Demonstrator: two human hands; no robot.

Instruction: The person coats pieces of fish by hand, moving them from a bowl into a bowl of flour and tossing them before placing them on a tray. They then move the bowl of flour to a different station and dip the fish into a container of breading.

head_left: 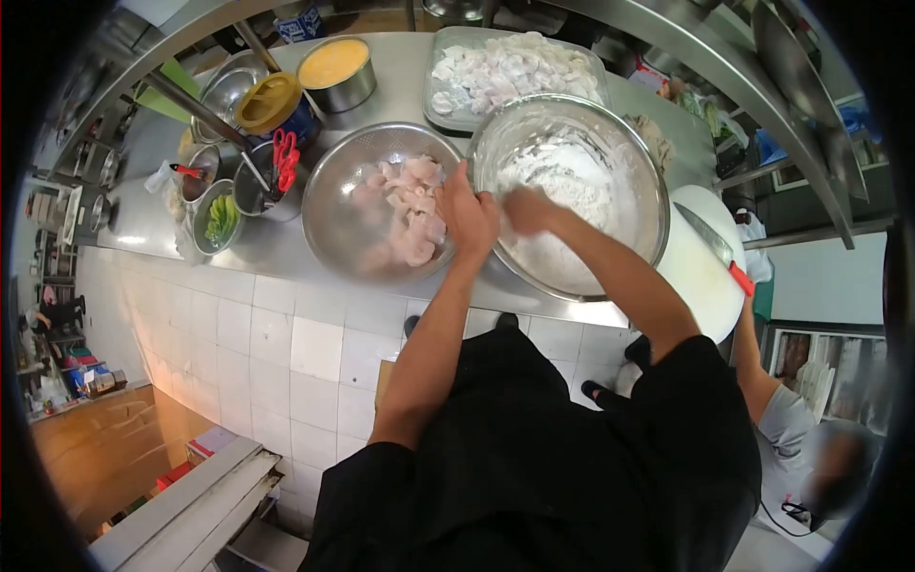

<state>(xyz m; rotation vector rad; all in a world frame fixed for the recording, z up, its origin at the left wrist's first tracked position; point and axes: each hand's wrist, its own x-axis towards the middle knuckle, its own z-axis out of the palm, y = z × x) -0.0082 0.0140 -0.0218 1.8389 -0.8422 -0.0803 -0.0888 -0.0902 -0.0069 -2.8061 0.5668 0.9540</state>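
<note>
My left hand (467, 221) is at the right rim of a perforated metal colander (329, 205), its fingers stretched along the edge and thumb apart. Pale raw meat pieces (416, 234), which look like chicken, lie in the colander beside it. Over the left side of a large steel bowl (653, 214), my right hand (530, 211) is smeared by motion, so its fingers do not show clearly. White flour (572, 181) heaps inside that bowl and coats its wall.
Behind the bowl is a tray (434, 81) of flour-coated pieces (515, 71). A knife (710, 238) lies on a white cutting board (691, 296) at right. Red-handled scissors (285, 160), a pot of yellow liquid (334, 65) and green slices (222, 219) stand left. Another person's arm (748, 357) shows at right.
</note>
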